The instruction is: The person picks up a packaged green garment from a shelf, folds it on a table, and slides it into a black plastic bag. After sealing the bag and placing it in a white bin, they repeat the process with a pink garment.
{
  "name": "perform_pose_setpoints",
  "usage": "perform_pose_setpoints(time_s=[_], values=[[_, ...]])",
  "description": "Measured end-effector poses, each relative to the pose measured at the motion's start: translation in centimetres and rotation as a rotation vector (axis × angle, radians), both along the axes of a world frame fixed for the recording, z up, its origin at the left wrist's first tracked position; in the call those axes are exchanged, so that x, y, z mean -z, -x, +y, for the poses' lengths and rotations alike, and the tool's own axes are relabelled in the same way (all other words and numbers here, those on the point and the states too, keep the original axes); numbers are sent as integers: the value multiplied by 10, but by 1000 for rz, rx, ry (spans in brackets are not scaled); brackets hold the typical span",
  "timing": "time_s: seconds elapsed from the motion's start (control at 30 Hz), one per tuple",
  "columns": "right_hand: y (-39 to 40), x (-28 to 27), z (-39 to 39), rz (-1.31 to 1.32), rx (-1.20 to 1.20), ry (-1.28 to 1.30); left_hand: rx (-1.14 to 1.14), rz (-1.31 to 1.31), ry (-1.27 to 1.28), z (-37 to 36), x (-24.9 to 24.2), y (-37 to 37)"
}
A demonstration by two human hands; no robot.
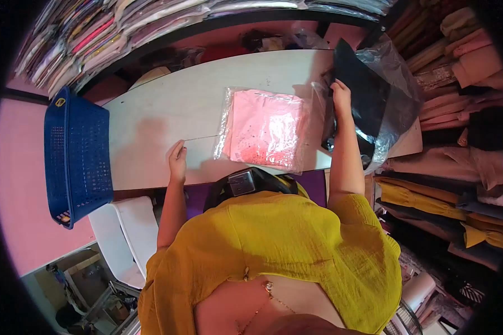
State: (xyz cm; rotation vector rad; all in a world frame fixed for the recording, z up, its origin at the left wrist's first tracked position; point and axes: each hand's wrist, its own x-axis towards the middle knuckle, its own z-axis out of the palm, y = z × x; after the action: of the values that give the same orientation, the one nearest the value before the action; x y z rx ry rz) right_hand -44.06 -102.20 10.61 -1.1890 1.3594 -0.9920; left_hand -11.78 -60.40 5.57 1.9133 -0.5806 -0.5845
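A folded pink garment (265, 125) in a clear plastic sleeve (222, 134) lies on the white table in front of me. My left hand (177, 161) is to its left, with thumb and finger pinched on one end of a thin strip (201, 138). The strip's other end reaches the sleeve's left edge. On the right, my right hand (341, 96) is closed on the edge of a black plastic bag (360, 92). Crumpled clear plastic (399, 84) surrounds the bag's right side.
A blue basket (78, 159) stands at the table's left end, above a white chair (129, 231). Bagged garments (167, 22) fill a shelf along the back. Folded clothes (452, 167) are stacked at the right, close to the white table's edge (405, 146).
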Motion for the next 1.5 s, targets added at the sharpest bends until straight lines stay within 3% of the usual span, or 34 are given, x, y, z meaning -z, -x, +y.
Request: perform_pose_setpoints(time_s=[0.07,0.2,0.33,0.4,0.53,0.7,0.8,0.87,0.9,0.97,1.1,1.27,1.3,1.43,1.5], values=[[-26,-4,6,87,-345,62,-140,4,32,14,5,-10],[-101,-4,65,121,-733,343,-257,142,137,14,-17,-13],[-156,-38,143,282,-1247,2,-177,233,120,16,-24,-40],[-182,17,172,90,-1349,429,-151,268,122,19,-21,-55],[-211,-19,229,665,-1736,278,-112,409,147,30,-25,-82],[-215,18,259,550,-1747,480,-189,571,254,36,-34,-109],[-212,-1,268,675,-1730,476,-291,618,218,29,-39,-123],[-209,-3,273,726,-1708,473,-39,-2,32,24,-17,-139],[-209,-5,276,768,-1687,474,-31,0,35,21,-16,-145],[-206,-8,282,797,-1639,461,397,-751,-116,11,-14,-150],[-198,0,290,810,-1542,462,492,-845,-80,-17,-5,-151],[-192,-3,302,829,-1435,488,642,-470,-405,-24,-56,-159],[-190,0,303,813,-1406,546,586,-343,-163,-20,-39,-169],[-182,17,306,669,-1275,651,823,-274,-87,15,-21,-217],[-182,17,309,704,-1229,654,825,-744,-171,45,-40,-215]])
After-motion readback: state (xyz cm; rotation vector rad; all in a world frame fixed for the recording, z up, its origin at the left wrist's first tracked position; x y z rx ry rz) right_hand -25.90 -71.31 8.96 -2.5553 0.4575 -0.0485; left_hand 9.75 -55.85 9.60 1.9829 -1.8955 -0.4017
